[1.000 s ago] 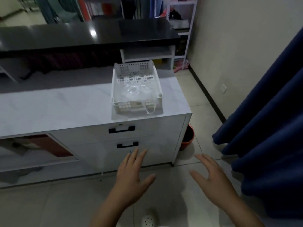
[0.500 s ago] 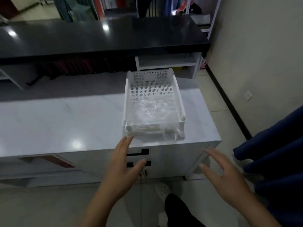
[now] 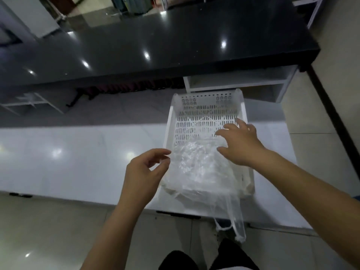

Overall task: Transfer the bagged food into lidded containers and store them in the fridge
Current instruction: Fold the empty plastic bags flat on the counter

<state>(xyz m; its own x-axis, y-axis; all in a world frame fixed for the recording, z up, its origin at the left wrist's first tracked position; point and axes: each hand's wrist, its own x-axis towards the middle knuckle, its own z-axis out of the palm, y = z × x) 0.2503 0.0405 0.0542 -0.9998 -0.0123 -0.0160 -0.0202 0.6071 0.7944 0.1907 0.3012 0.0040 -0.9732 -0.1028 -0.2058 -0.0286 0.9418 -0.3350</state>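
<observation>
Item one, the white perforated tray (image 3: pixel 206 121): I see it resting on the white marble-look counter (image 3: pixel 78 158), toward the counter's 3 o'clock end, its near edge just short of the counter's front lip. Item two, the clear plastic bag (image 3: pixel 196 172): it lies crumpled in the near half of the tray, spilling over the tray's front edge at 6 o'clock, with a loop handle hanging past the counter front toward the floor; I cannot tell what the bag contains. Item three, my left hand (image 3: pixel 145 172): it hovers at the tray's 9 o'clock side, fingers loosely curled with thumb and forefinger drawn toward each other right at the bag's left edge; I cannot tell whether they actually pinch the film or only near it. Item four, my right hand (image 3: pixel 239 145): it is spread over the tray's far right portion, at about 2 o'clock from the bag's middle, fingers apart and relaxed, holding nothing; whether the fingertips touch the plastic I cannot tell. Item five, the black glossy countertop (image 3: pixel 155 45): it runs across the view at 12 o'clock beyond the white counter, carrying light reflections. Item six, a white open shelf unit (image 3: pixel 243 82): it sits beneath that dark top, just beyond the tray. Item seven, dark trouser legs (image 3: pixel 204 260): visible at 6 o'clock above the pale tiled floor (image 3: pixel 48 230).
</observation>
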